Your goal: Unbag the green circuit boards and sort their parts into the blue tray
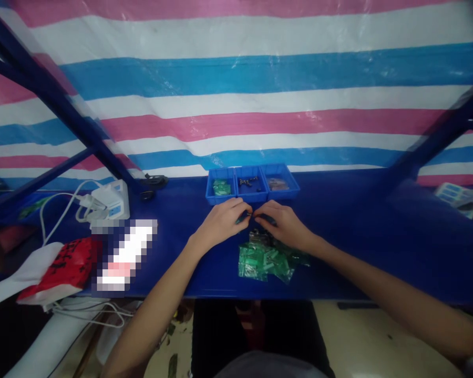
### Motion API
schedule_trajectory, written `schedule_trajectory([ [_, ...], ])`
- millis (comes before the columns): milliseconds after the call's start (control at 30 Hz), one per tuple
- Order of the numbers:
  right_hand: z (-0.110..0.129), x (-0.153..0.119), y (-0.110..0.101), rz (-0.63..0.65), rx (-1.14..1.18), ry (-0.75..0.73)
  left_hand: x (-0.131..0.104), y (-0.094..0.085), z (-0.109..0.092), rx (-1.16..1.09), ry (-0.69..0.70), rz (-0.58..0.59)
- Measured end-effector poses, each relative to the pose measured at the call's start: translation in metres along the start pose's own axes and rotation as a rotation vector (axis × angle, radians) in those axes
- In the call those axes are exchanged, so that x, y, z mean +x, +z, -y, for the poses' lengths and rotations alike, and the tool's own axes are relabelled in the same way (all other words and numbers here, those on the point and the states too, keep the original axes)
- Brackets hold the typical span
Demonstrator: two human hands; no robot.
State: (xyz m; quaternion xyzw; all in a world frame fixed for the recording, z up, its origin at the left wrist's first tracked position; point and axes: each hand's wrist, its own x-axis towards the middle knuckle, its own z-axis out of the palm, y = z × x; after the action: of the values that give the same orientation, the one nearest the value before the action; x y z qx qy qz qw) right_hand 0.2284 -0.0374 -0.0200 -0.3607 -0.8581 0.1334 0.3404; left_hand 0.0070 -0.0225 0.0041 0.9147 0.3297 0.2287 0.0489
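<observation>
My left hand [226,218] is closed in a pinch on a small dark greenish piece [242,217]. Close beside it, my right hand [284,220] pinches another small dark piece [267,218]; the fingers hide most of both, so their kind is unclear. The fingertips of the two hands nearly meet above the blue table. Just below them lies a little heap of dark metallic parts [260,237]. Green see-through packets [256,262] are spread in front of that heap, partly under my right wrist.
Behind my hands stand three joined blue bins [251,198], holding green packets, small metal parts and pinkish pieces. A white power strip [116,202] with cables, a red bag [73,265] and a blurred-out bright object [128,254] lie left. Blue frame bars [63,110] slope overhead.
</observation>
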Motion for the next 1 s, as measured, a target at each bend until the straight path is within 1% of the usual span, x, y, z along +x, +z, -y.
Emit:
schedule_trajectory([
  [167, 0.004, 0.001, -0.001, -0.094, 0.042, 0.051, 0.002, 0.005, -0.002, -0.003, 0.007, -0.052],
  [333, 0.004, 0.000, -0.001, -0.130, 0.084, 0.130, 0.001, 0.010, -0.002, -0.042, 0.035, -0.108],
  [467, 0.004, 0.001, -0.001, -0.119, 0.144, 0.207, 0.002, 0.012, -0.003, -0.061, 0.052, -0.157],
  [633, 0.005, 0.001, -0.003, -0.076, 0.281, 0.292, 0.002, 0.013, -0.004, -0.107, 0.059, -0.159],
  [800, 0.002, 0.001, -0.004, -0.048, 0.374, 0.320, 0.003, 0.017, -0.003, -0.270, 0.005, -0.160],
  [1000, 0.001, 0.000, -0.002, -0.089, 0.285, 0.309, 0.005, 0.022, -0.005, -0.403, -0.098, -0.181],
])
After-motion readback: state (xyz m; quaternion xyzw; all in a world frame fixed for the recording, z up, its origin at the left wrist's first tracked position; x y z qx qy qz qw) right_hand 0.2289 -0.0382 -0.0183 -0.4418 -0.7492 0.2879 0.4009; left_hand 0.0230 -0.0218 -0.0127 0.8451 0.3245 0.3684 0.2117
